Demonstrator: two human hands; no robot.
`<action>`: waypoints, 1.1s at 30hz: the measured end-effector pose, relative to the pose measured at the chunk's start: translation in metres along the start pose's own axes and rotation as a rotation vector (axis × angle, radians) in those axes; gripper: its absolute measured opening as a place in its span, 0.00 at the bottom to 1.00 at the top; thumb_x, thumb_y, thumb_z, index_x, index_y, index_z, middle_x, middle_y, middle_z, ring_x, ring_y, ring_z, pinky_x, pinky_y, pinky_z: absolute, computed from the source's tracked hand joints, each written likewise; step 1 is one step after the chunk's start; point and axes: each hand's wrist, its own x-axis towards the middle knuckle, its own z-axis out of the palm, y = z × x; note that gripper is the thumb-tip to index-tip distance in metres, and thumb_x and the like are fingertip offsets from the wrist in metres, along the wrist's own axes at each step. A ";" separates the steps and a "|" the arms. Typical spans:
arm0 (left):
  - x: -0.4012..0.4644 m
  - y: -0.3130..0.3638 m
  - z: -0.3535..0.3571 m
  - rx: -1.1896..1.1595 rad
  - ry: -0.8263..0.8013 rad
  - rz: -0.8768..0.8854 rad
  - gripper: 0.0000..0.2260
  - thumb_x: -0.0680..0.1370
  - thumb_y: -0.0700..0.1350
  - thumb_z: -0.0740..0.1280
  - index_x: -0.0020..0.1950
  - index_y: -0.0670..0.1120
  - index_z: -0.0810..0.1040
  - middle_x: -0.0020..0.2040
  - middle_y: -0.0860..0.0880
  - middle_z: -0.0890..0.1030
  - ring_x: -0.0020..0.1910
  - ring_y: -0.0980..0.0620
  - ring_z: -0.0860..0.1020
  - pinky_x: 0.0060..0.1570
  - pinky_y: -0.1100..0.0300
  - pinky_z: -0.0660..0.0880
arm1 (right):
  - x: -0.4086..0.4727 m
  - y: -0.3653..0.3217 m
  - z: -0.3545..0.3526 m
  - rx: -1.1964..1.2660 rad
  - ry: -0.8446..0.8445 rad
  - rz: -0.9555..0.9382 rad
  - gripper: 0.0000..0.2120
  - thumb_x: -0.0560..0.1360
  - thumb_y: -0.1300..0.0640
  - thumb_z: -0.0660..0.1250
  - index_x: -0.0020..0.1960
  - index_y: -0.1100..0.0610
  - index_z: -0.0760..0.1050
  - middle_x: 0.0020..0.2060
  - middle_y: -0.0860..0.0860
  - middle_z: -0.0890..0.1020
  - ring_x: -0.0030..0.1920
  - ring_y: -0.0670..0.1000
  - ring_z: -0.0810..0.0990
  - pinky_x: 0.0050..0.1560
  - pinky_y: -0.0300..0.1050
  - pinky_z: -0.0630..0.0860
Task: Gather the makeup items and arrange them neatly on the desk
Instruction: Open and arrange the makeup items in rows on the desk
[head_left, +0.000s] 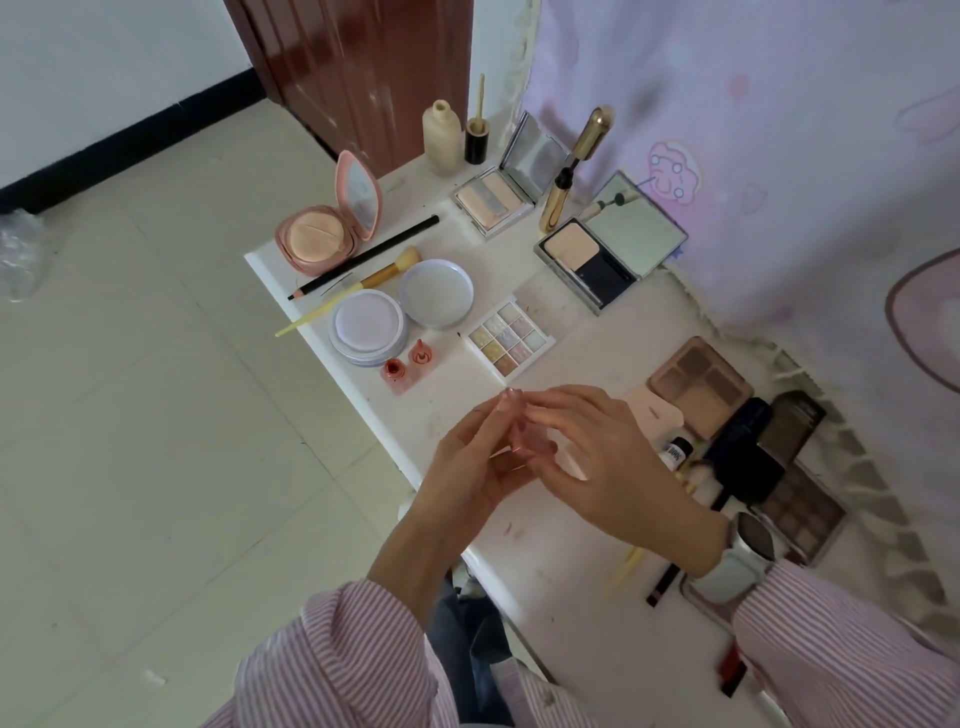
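My left hand (475, 457) and my right hand (613, 467) meet over the middle of the white desk (545, 525), both pinching a small clear pinkish item (522, 434), mostly hidden by fingers. Beyond them lie a small pastel eyeshadow palette (509, 340), two small red bottles (408, 364), a round white powder jar (369, 326) with its lid (436, 292) beside it, a brush (358, 288), a black pencil (363, 258), a pink cushion compact (332, 223), two open mirrored compacts (501, 195) (605, 249), a gold mascara (571, 171) and a beige bottle (441, 137).
To the right of my hands sit a brown eyeshadow palette (698, 387), dark compacts (753, 447), another palette (800, 512) and a white cup-like item (737, 561). A pink patterned curtain (753, 130) hangs behind the desk. Tiled floor (156, 415) lies to the left.
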 end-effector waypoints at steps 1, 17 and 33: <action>0.000 -0.001 -0.001 -0.018 0.026 0.006 0.19 0.75 0.53 0.66 0.56 0.39 0.77 0.43 0.40 0.78 0.45 0.44 0.80 0.44 0.55 0.78 | 0.000 0.000 0.001 -0.028 0.012 -0.022 0.19 0.73 0.51 0.62 0.61 0.55 0.74 0.58 0.46 0.78 0.60 0.49 0.73 0.57 0.46 0.70; -0.005 0.005 -0.014 -0.080 0.093 -0.018 0.13 0.73 0.50 0.66 0.47 0.40 0.80 0.42 0.40 0.79 0.41 0.45 0.80 0.42 0.56 0.79 | 0.018 -0.014 0.001 -0.110 -0.019 -0.089 0.11 0.69 0.66 0.67 0.52 0.65 0.78 0.42 0.56 0.83 0.39 0.56 0.80 0.40 0.51 0.78; -0.016 -0.006 -0.040 1.019 0.732 0.464 0.20 0.75 0.46 0.68 0.64 0.41 0.74 0.57 0.46 0.77 0.50 0.50 0.76 0.51 0.55 0.74 | 0.074 -0.008 0.021 0.060 0.181 0.168 0.09 0.75 0.63 0.64 0.45 0.69 0.78 0.33 0.62 0.81 0.36 0.61 0.80 0.43 0.56 0.75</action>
